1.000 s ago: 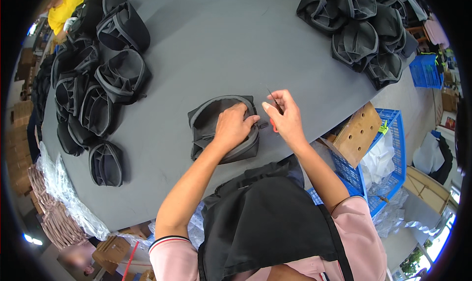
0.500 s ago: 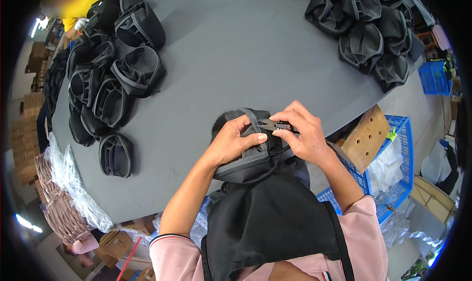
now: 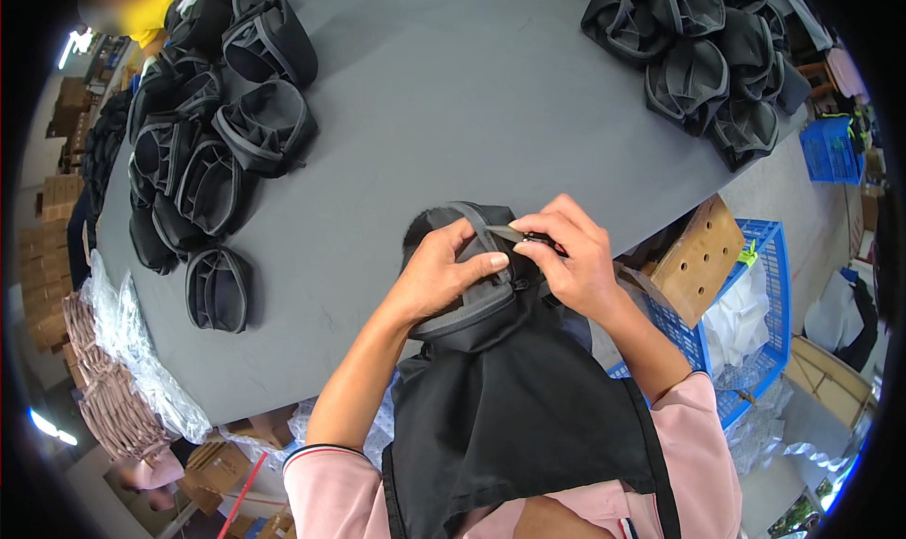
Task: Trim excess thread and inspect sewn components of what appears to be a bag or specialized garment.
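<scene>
A black zippered fabric bag (image 3: 472,329) with grey edging rests at the table's near edge, against my dark apron. My left hand (image 3: 436,277) grips its edge, with the thumb on top and the fingers reaching inside the opening. In my right hand (image 3: 578,256) is a pair of small thread snips (image 3: 504,232), pinched between thumb and fingers. Their blades point left, right at the grey edging beside my left fingertips. Part of the snips' handle is hidden by my right fingers.
Several similar black bags (image 3: 215,188) lie heaped at the table's left, and more bags (image 3: 687,75) at the far right. A blue crate (image 3: 776,322) and a brown board with holes (image 3: 696,261) stand off the right edge. A person in yellow (image 3: 165,6) is at the far left.
The snips' blades, spread apart before, now look closer together at the bag's edging. Both hands keep their hold, and the whole view has shifted slightly.
</scene>
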Tool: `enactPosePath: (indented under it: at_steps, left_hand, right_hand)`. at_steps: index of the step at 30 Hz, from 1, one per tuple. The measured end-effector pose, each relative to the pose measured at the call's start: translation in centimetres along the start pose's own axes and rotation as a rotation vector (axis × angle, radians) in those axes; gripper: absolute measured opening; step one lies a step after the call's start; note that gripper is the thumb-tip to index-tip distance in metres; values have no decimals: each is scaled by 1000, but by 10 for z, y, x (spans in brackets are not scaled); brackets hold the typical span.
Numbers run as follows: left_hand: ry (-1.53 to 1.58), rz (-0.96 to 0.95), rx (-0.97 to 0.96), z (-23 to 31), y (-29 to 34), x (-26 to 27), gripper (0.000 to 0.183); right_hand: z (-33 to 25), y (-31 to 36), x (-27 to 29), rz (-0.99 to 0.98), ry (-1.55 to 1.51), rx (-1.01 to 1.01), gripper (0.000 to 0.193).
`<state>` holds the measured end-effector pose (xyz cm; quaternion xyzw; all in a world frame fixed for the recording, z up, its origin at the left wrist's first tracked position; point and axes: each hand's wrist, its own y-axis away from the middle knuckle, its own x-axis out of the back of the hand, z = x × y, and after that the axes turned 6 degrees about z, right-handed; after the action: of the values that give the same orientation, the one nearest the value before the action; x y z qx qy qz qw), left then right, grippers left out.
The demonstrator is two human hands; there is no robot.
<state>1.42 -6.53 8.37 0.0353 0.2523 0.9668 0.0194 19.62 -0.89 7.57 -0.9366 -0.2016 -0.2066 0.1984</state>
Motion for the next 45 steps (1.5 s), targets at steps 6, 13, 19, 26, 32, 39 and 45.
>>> enactPosePath:
  at_steps: [6,13,19,26,32,39,45]
  left_hand:
    - [400,91,20,-18,12,7,31]
    - [490,153,12,-15,17,-2,31]
    - [501,183,12,-16,20,-2,30]
    - [555,181,34,-18,18,-6,28]
    - [573,208,52,-10,18,-4,25]
    - [483,195,31,5,47,17,39]
    - [536,746,-16,-22,71,74,30]
  right_hand:
    - [-4,29,11,-25,-65,-83,23]
    - [-9,36,3,-21,70,52,27]
    - [-9,38,-2,13,41,106,26]
    - [-13,36,-3,25,77,145,23]
    - [-16,31,6,64,92,222,22]
    - [-37,16,19,-80,-83,151,23]
    - [-5,17,-4,-90,-439,-510,19]
